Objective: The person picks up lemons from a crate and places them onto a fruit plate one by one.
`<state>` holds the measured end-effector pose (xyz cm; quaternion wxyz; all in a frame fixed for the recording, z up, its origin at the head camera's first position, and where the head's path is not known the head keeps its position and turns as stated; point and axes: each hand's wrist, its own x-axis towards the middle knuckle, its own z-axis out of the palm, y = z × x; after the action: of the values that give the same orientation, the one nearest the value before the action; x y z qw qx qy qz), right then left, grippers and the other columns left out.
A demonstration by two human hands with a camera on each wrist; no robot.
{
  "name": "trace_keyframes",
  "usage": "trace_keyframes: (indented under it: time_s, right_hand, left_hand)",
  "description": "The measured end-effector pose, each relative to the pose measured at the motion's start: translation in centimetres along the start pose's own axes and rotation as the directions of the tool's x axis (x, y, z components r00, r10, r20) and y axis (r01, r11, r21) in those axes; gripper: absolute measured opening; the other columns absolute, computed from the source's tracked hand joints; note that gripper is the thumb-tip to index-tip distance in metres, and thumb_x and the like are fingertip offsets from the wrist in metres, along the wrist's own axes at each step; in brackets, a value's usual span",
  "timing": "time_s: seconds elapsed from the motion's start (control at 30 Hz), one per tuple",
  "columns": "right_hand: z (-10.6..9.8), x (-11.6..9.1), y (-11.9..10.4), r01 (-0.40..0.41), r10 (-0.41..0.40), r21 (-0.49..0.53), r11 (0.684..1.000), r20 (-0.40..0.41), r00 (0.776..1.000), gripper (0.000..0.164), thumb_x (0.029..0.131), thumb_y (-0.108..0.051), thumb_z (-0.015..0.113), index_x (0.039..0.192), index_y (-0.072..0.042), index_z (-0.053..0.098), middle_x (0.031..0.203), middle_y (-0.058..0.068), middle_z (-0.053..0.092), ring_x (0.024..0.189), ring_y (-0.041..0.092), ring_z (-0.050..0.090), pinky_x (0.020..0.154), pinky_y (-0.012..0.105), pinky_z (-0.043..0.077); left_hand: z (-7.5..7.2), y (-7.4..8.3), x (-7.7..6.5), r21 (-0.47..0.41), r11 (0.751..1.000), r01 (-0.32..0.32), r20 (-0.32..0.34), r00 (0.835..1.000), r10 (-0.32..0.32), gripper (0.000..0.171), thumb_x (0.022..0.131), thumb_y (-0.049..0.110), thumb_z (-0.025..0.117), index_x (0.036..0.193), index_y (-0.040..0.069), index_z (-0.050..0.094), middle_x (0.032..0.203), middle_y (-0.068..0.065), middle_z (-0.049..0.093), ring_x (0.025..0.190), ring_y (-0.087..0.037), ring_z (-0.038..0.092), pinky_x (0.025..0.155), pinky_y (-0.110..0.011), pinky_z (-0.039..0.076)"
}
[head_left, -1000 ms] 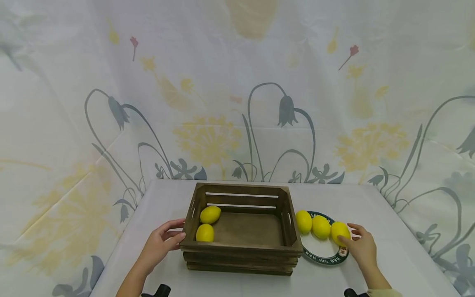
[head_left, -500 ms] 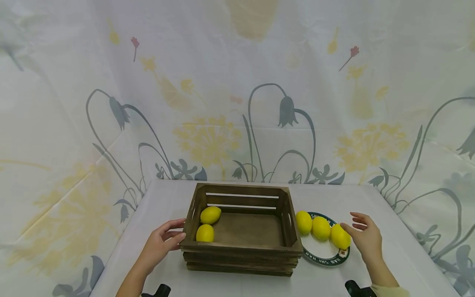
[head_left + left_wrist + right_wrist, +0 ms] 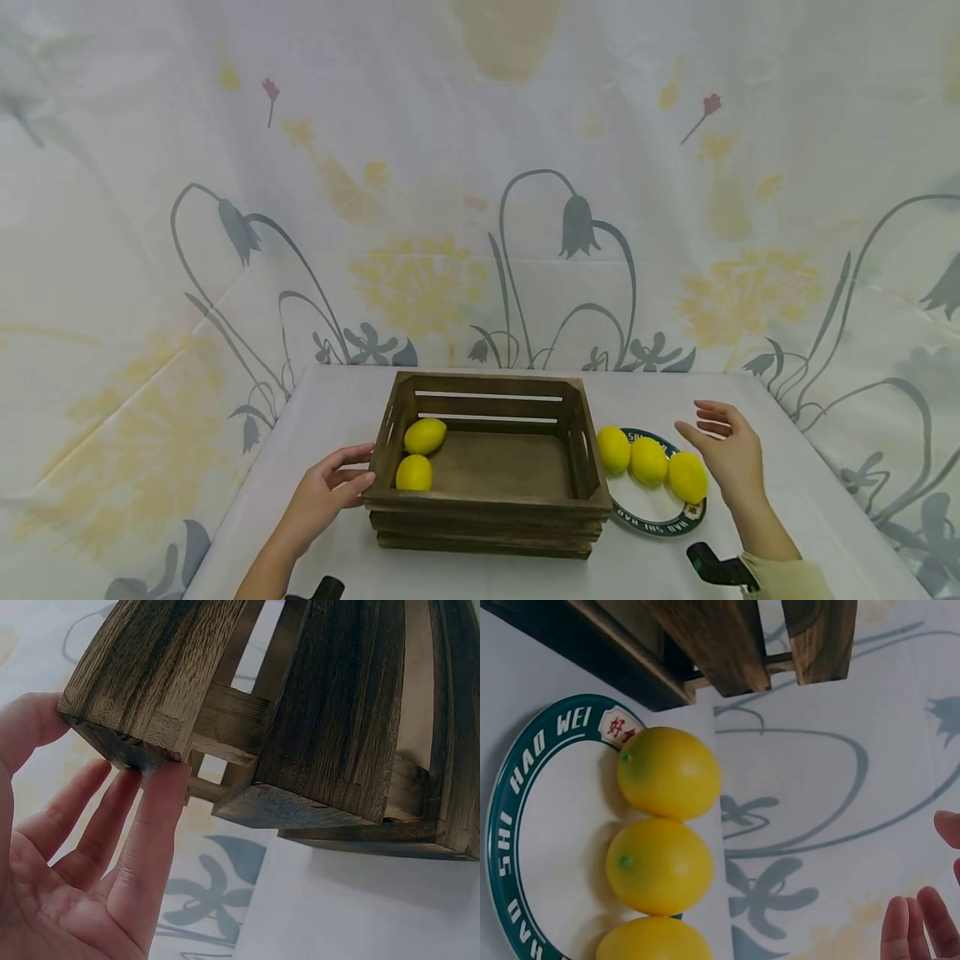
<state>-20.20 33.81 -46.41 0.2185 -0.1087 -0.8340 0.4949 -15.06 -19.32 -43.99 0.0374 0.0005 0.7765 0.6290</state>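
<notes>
A brown slatted wooden crate stands on the white table, with two lemons inside near its left end. My left hand rests its fingertips against the crate's left end. In the left wrist view, extended fingers meet the end of a wooden slat. Right of the crate, a white plate with a dark green lettered rim bears three lemons in a row. My right hand is raised beside the plate's right side, holding nothing, its fingers apart from the lemons. Only its fingertips show in the right wrist view.
A pale cloth backdrop with printed flowers rises behind the table and along both sides. The crate's right end stands close against the plate's left edge. Dark wrist mounts sit at both wrists.
The right hand has let go of the rightmost lemon on the plate and moved up and away from it. The left hand has stayed at the crate.
</notes>
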Motion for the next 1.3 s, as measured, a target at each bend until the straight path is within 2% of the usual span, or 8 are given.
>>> trace_keyframes:
  time_s: [0.07, 0.1, 0.17, 0.33, 0.57, 0.67, 0.87, 1.3]
  right_hand:
    - [0.2, 0.1, -0.9, 0.011, -0.012, 0.052, 0.999, 0.008, 1.0, 0.052, 0.079, -0.028, 0.075, 0.123, -0.009, 0.056, 0.115, 0.012, 0.054, 0.097, 0.025, 0.049, 0.069, 0.031, 0.049]
    - [0.2, 0.1, -1.3, 0.017, -0.019, 0.057, 0.998, 0.031, 0.999, 0.053, 0.08, -0.028, 0.074, 0.124, -0.007, 0.055, 0.117, 0.014, 0.053, 0.1, 0.028, 0.049, 0.073, 0.035, 0.049]
    - [0.5, 0.5, -1.5, 0.035, -0.037, 0.053, 0.998, 0.043, 0.998, 0.053, 0.08, -0.031, 0.074, 0.124, -0.009, 0.055, 0.117, 0.013, 0.053, 0.101, 0.027, 0.049, 0.073, 0.034, 0.05]
    - [1.7, 1.5, -1.2, 0.086, -0.088, 0.057, 0.995, 0.018, 0.996, 0.044, 0.079, -0.032, 0.074, 0.118, -0.016, 0.06, 0.11, 0.003, 0.057, 0.094, 0.014, 0.051, 0.068, 0.019, 0.049]
    - [2.1, -1.4, -8.9, 0.094, -0.1, 0.065, 0.993, 0.093, 0.991, 0.044, 0.086, -0.022, 0.068, 0.119, 0.002, 0.053, 0.113, 0.015, 0.054, 0.098, 0.025, 0.05, 0.072, 0.013, 0.045]
    - [2.5, -1.9, -10.5, 0.095, -0.103, 0.076, 0.993, 0.114, 0.988, 0.042, 0.087, -0.018, 0.068, 0.12, 0.003, 0.053, 0.113, 0.015, 0.054, 0.096, 0.019, 0.051, 0.07, 0.01, 0.044]
    - [3.6, -1.6, -11.7, 0.111, -0.124, 0.099, 0.989, 0.133, 0.983, 0.04, 0.086, -0.015, 0.068, 0.119, 0.003, 0.054, 0.113, 0.017, 0.055, 0.09, 0.008, 0.051, 0.072, 0.009, 0.044]
    - [5.6, -0.8, -14.2, 0.142, -0.173, 0.19, 0.971, 0.162, 0.971, 0.037, 0.085, -0.011, 0.069, 0.114, 0.006, 0.056, 0.108, 0.015, 0.056, 0.091, 0.013, 0.053, 0.075, 0.012, 0.045]
  left_hand:
    - [0.0, 0.0, 0.0, 0.001, 1.0, 0.0, -0.002, 1.0, 0.0, 0.045, 0.086, 0.016, 0.067, 0.127, 0.003, 0.053, 0.127, -0.015, 0.053, 0.103, -0.026, 0.058, 0.073, -0.034, 0.055]
    - [0.0, 0.0, -0.1, 0.001, 1.0, 0.0, -0.003, 1.0, 0.0, 0.045, 0.086, 0.017, 0.067, 0.127, 0.003, 0.053, 0.127, -0.015, 0.053, 0.103, -0.026, 0.058, 0.073, -0.034, 0.055]
    - [0.0, -0.1, -0.1, 0.003, 1.0, -0.002, -0.007, 1.0, 0.002, 0.045, 0.086, 0.017, 0.067, 0.127, 0.003, 0.054, 0.127, -0.014, 0.053, 0.103, -0.026, 0.058, 0.073, -0.034, 0.055]
    - [0.1, -0.1, -0.1, 0.005, 1.0, -0.004, -0.007, 1.0, 0.004, 0.045, 0.086, 0.018, 0.067, 0.127, 0.003, 0.054, 0.127, -0.014, 0.053, 0.103, -0.026, 0.058, 0.073, -0.034, 0.054]
    - [0.1, -0.1, -0.1, -0.002, 1.0, 0.008, -0.009, 1.0, -0.008, 0.045, 0.086, 0.018, 0.067, 0.127, 0.003, 0.054, 0.126, -0.014, 0.053, 0.103, -0.025, 0.058, 0.073, -0.034, 0.054]
    - [0.2, -0.1, -0.1, -0.006, 1.0, 0.011, -0.01, 1.0, -0.011, 0.045, 0.086, 0.018, 0.067, 0.127, 0.003, 0.054, 0.126, -0.014, 0.054, 0.103, -0.025, 0.058, 0.073, -0.034, 0.054]
    - [0.2, -0.1, -0.1, -0.003, 1.0, 0.009, -0.015, 1.0, -0.009, 0.046, 0.086, 0.019, 0.067, 0.127, 0.003, 0.054, 0.126, -0.014, 0.053, 0.103, -0.025, 0.058, 0.074, -0.033, 0.054]
    - [0.7, -0.4, -0.3, 0.009, 1.0, -0.011, -0.065, 0.998, 0.012, 0.044, 0.086, 0.02, 0.067, 0.126, 0.004, 0.055, 0.123, -0.013, 0.055, 0.1, -0.023, 0.058, 0.073, -0.03, 0.054]
